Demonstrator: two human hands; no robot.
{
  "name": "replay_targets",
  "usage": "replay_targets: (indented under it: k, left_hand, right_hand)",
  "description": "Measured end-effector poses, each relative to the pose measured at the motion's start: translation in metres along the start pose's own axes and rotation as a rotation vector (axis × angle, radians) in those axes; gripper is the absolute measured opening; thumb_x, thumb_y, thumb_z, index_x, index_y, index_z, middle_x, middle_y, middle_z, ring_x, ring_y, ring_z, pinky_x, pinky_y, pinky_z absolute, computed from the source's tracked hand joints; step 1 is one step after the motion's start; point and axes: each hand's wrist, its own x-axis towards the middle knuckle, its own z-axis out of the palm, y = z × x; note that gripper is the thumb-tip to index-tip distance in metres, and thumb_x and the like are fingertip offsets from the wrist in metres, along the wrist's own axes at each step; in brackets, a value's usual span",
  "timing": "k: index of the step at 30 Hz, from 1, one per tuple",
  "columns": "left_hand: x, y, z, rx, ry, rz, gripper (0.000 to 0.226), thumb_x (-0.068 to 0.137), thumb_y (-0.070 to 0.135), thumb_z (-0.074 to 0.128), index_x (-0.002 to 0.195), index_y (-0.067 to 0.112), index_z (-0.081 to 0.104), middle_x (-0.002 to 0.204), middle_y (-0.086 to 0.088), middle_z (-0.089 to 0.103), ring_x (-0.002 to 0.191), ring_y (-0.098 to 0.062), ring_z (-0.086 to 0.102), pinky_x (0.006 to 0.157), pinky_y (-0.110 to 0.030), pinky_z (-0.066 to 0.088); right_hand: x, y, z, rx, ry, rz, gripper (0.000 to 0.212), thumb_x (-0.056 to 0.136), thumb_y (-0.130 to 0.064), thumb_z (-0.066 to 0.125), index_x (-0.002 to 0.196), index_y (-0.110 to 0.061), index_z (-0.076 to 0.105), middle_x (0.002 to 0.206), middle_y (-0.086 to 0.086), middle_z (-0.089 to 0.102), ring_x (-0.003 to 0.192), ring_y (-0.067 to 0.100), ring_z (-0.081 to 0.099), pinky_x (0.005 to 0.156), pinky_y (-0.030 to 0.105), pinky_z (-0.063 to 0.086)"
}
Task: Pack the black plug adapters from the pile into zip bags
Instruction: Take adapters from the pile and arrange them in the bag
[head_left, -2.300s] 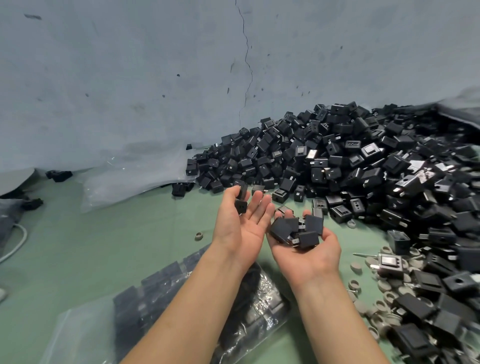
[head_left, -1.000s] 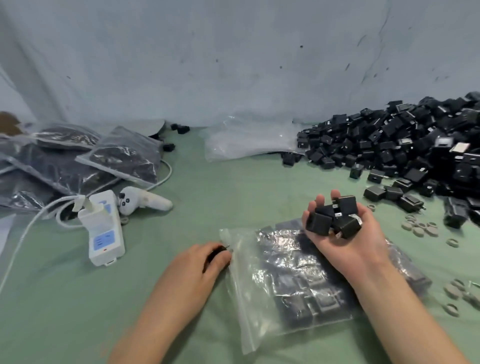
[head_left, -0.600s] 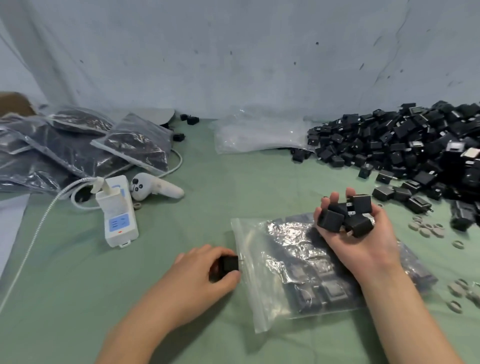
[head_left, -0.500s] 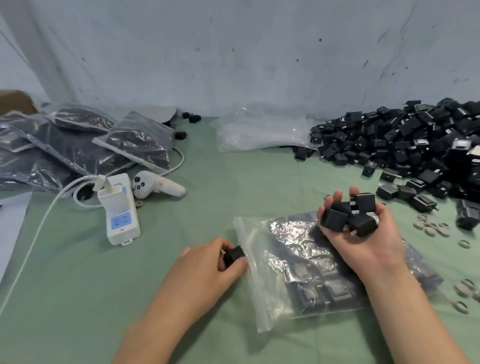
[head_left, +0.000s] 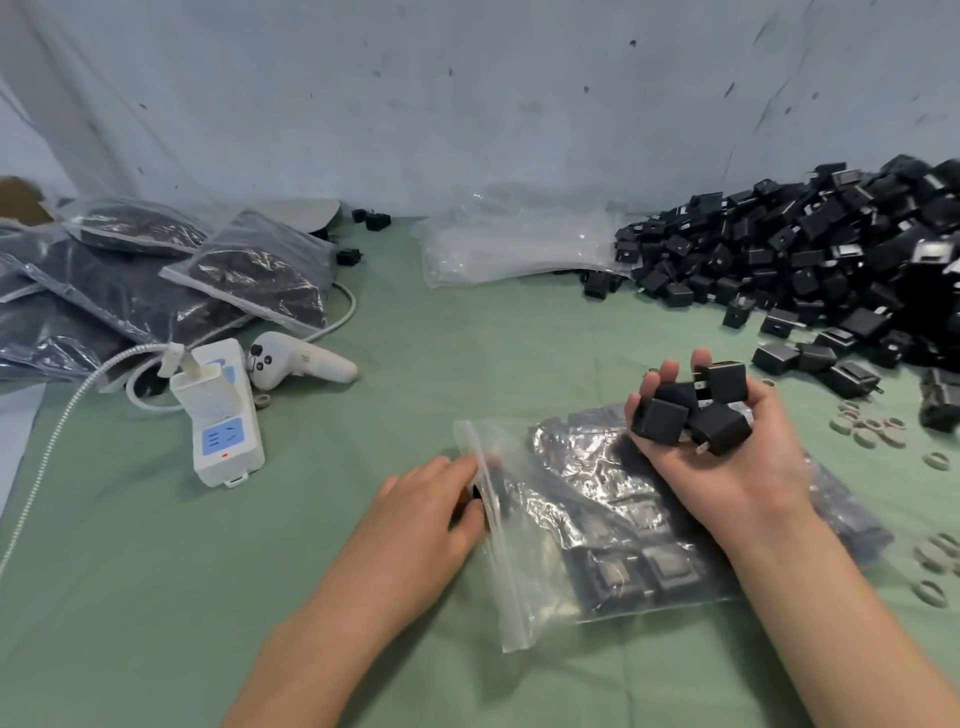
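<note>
On the green table cover (head_left: 156, 571), in the head view, the open zip bag (head_left: 571, 587) lies flat before the person. Its zip strip is to the left, and several black adapters are already inside, laid side by side.

Left hand (head_left: 421, 514): palm down at the bag's mouth. Thumb and fingers pinch a single adapter (head_left: 474, 492) right at the zip strip. Only a small dark part of it shows, and whether it is inside the opening cannot be told.

Right hand (head_left: 743, 467): palm up, above the bag's far right part. Its fingers curl up around a handful of adapters (head_left: 691, 415), about four black cubes stacked in the palm, metal prongs showing on some.

Pile (head_left: 831, 249): loose black plug adapters are heaped at the far right against the grey-blue backdrop (head_left: 467, 104), with strays spreading toward the right hand. Small grey rings (head_left: 867, 431) lie scattered beside the pile's near edge and right of the bag.

Far left: filled zip bags (head_left: 249, 270) lie overlapped. Near them rest a white power strip (head_left: 221, 415) with a white cable (head_left: 78, 395) plugged in and a white handheld controller (head_left: 296, 364). Empty clear bags (head_left: 509, 249) lie at the back centre, touching the pile's left edge.
</note>
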Motion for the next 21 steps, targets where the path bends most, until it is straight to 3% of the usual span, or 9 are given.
replay_targets:
  k: [2,4,6,9,12,16,21]
  left_hand:
    - [0.004,0.003,0.002,0.008,0.039,-0.010,0.012,0.095,0.044,0.054,0.101,0.035,0.049,0.081,0.011,0.052,0.075,-0.008,0.048,0.087,-0.035,0.043]
    - [0.009,0.007,0.006,0.060,0.061,-0.035,0.030,0.091,0.059,0.053,0.084,0.038,0.034,0.071,0.011,0.047,0.064,-0.006,0.042,0.078,-0.034,0.040]
    - [0.013,0.010,0.012,0.104,0.132,-0.080,0.038,0.089,0.068,0.050,0.084,0.035,0.033,0.072,0.011,0.053,0.065,-0.005,0.046,0.073,-0.034,0.036]
    - [0.019,0.009,0.021,0.174,0.202,-0.130,0.043,0.091,0.069,0.049,0.089,0.028,0.037,0.078,0.006,0.061,0.083,-0.024,0.060,0.078,-0.036,0.040]
    - [0.018,0.005,0.026,0.108,0.236,-0.127,0.042,0.091,0.067,0.049,0.081,0.028,0.037,0.063,0.011,0.044,0.076,-0.025,0.056,0.072,-0.036,0.037]
    - [0.017,0.003,0.028,0.085,0.286,-0.129,0.038,0.092,0.058,0.054,0.076,0.024,0.044,0.069,0.007,0.059,0.073,-0.027,0.056,0.067,-0.035,0.034]
    - [0.029,0.009,0.025,0.213,0.231,-0.241,0.057,0.088,0.074,0.042,0.065,0.021,0.042,0.069,0.001,0.061,0.073,-0.028,0.058,0.061,-0.035,0.031]
  right_hand:
    - [-0.001,0.000,0.001,-0.002,-0.004,0.006,0.024,0.093,-0.030,0.053,0.099,-0.020,0.074,0.104,0.007,0.069,0.087,0.025,0.068,0.082,0.042,0.056]
    - [-0.001,0.001,0.001,-0.003,-0.008,0.009,0.024,0.093,-0.030,0.054,0.097,-0.019,0.074,0.103,0.007,0.068,0.085,0.025,0.068,0.082,0.042,0.056]
    - [0.000,0.001,0.002,-0.007,-0.009,0.018,0.027,0.094,-0.032,0.053,0.094,-0.017,0.075,0.102,0.008,0.068,0.083,0.026,0.068,0.079,0.043,0.057]
    - [0.001,0.001,0.001,-0.011,-0.005,0.038,0.031,0.095,-0.033,0.053,0.091,-0.015,0.077,0.101,0.009,0.068,0.083,0.027,0.068,0.078,0.043,0.057]
    - [0.002,-0.002,-0.002,0.015,-0.013,0.048,0.027,0.093,-0.031,0.055,0.092,-0.016,0.078,0.102,0.009,0.068,0.084,0.028,0.068,0.076,0.044,0.056]
    - [0.003,-0.003,-0.001,0.057,0.006,0.060,0.028,0.093,-0.030,0.054,0.093,-0.015,0.078,0.103,0.010,0.070,0.082,0.029,0.068,0.076,0.044,0.056]
    - [-0.006,-0.004,0.002,0.053,0.018,0.080,0.026,0.091,-0.029,0.055,0.096,-0.015,0.078,0.106,0.009,0.069,0.084,0.028,0.068,0.075,0.043,0.056]
